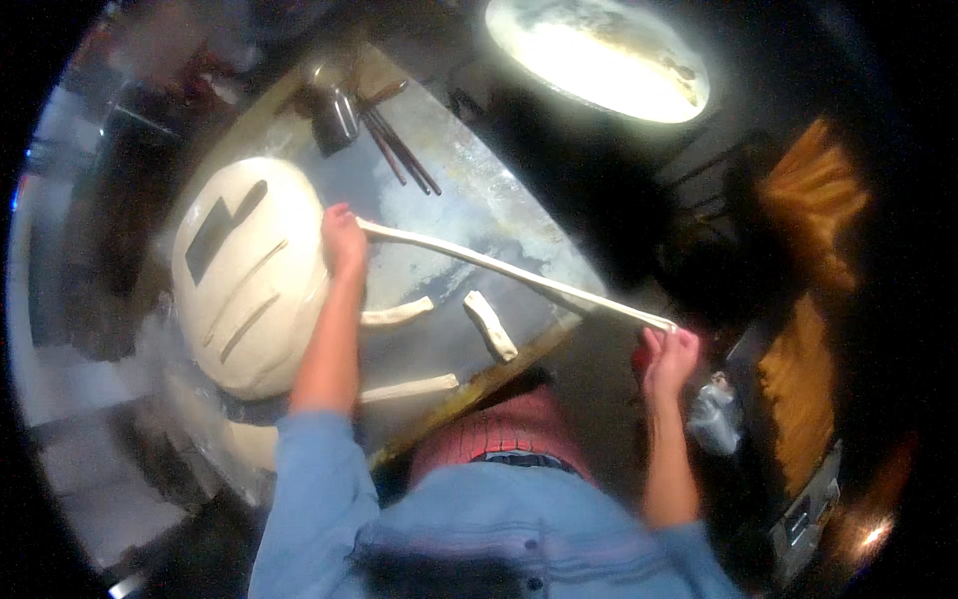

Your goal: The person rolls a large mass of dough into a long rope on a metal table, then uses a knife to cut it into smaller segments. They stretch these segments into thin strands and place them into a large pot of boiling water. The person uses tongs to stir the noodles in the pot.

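A long thin strip of dough (494, 263) is stretched between my two hands, slanting down to the right. My left hand (345, 233) grips one end beside a large mound of dough (299, 217) on the metal worktop (404, 269). Out past the worktop's right corner, my right hand (673, 359) pinches the other end. A scraper with a handle (210, 233) lies on the mound, which has two long cuts in it. Below the stretched strip, short dough pieces (490, 326) lie on the worktop, one partly behind my left forearm.
Several thin sticks (404, 153) and a dark metal container (335, 123) stand at the worktop's far end. A large round bright vessel (599, 60) is beyond. Piles of orange-brown food (804, 389) and a plastic bag (715, 419) lie at the right.
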Tool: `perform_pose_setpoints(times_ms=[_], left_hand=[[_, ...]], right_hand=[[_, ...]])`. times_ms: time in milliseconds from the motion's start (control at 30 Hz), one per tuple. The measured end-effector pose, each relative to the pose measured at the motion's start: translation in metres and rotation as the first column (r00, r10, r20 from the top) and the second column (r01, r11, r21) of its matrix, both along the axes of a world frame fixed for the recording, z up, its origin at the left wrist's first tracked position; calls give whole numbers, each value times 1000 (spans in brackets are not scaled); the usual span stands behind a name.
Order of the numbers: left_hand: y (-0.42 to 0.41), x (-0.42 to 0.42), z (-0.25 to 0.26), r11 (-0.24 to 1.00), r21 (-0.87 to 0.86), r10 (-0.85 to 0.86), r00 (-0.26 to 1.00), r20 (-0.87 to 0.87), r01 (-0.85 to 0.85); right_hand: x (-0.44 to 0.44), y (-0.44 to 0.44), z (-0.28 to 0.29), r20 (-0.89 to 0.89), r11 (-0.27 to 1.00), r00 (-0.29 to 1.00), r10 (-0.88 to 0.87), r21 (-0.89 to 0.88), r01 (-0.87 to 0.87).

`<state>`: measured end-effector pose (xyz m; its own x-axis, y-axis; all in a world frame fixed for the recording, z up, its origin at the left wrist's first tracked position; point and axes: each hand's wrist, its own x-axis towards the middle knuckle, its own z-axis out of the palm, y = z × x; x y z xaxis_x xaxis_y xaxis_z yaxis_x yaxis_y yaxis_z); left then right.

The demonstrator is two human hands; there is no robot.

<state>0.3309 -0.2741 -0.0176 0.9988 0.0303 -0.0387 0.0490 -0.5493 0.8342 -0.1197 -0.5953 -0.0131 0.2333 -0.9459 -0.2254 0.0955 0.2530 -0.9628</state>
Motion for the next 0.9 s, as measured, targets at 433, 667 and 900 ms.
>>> perform_pose_setpoints(times_ms=[433,667,900], left_hand=[[-78,81,175,762,-600,-309,951,-7,243],[-213,148,185,699,-707,-203,978,-48,110],[-349,168,144,766,-641,-96,977,-190,-49]], right_hand=[[81,-139,125,-133,928,967,216,-279,-245],[167,-252,156,72,895,980,187,-424,-140],[254,-327,150,-186,820,951,246,-483,-307]])
